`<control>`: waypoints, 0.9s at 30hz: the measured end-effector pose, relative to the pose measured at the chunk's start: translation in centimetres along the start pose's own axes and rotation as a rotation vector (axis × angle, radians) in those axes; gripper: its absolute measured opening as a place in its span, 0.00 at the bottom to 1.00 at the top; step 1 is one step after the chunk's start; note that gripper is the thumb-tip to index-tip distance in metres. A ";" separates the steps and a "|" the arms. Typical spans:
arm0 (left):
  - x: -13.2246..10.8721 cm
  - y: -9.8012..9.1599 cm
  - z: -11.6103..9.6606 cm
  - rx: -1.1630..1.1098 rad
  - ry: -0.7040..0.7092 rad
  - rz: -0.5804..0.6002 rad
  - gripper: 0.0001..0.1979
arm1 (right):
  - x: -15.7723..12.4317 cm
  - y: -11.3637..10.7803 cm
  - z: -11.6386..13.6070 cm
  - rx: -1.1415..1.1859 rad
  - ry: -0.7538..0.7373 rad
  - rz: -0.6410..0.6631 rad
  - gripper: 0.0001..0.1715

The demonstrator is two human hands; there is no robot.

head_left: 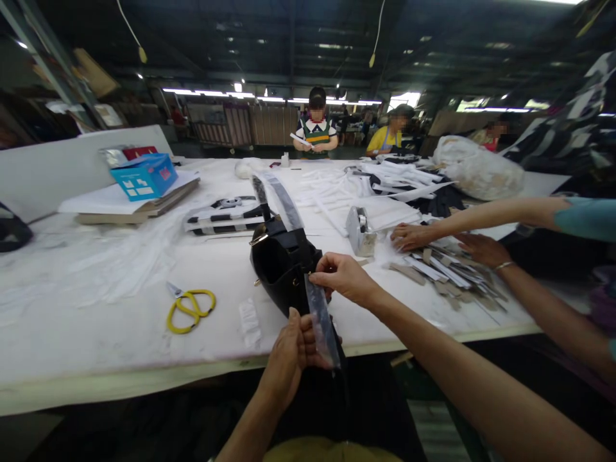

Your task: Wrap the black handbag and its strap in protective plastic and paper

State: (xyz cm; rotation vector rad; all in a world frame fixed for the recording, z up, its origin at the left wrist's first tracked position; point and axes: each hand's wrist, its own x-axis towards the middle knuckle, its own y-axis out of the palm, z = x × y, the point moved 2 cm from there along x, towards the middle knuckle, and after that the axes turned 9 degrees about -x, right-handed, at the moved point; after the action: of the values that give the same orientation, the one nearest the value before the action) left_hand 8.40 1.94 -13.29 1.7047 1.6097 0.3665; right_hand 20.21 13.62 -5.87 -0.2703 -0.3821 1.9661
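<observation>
A black handbag (283,263) stands tilted at the middle of the table's near side, its top gaping. One strap (320,314), covered in clear plastic film, hangs down its right side past the table edge. My right hand (344,279) pinches this strap near its upper end, close to the bag. Lower down, my left hand (293,346) has its fingers curled behind the strap, thumb pointing up beside the bag. Another film-wrapped strap (283,199) rises from the bag toward the back. Yellow-handled scissors (190,310) lie to the left.
At right, a co-worker's hands (414,236) touch a heap of cardboard strips (452,276) beside a metal tape dispenser (359,231). A checkered item (226,217) lies behind the bag. A blue box (144,176) sits on stacked boards at left. White strips (332,189) spread farther back.
</observation>
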 end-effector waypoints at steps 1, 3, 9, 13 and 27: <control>0.1 0.0 0.1 0.003 0.002 -0.007 0.38 | 0.0 0.0 0.0 0.002 0.002 0.001 0.13; 0.3 0.2 0.2 0.019 0.014 -0.009 0.37 | 0.0 0.1 0.0 0.016 0.012 0.001 0.12; 1.1 1.0 1.4 0.055 0.147 -0.016 0.26 | 0.0 0.2 -0.4 0.091 0.024 -0.004 0.14; 1.6 1.2 2.4 0.014 0.159 -0.080 0.28 | -1.0 0.0 -0.9 0.132 0.069 0.050 0.18; 2.5 -4.0 -1.6 0.803 0.513 -0.168 0.30 | -1.4 2.5 -3.7 0.351 0.125 0.038 0.17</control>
State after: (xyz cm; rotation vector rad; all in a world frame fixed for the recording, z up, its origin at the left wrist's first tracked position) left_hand 4.87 4.51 -15.67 2.1304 2.4924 0.0597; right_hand 19.97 11.89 -10.21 -0.1733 0.0517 2.0015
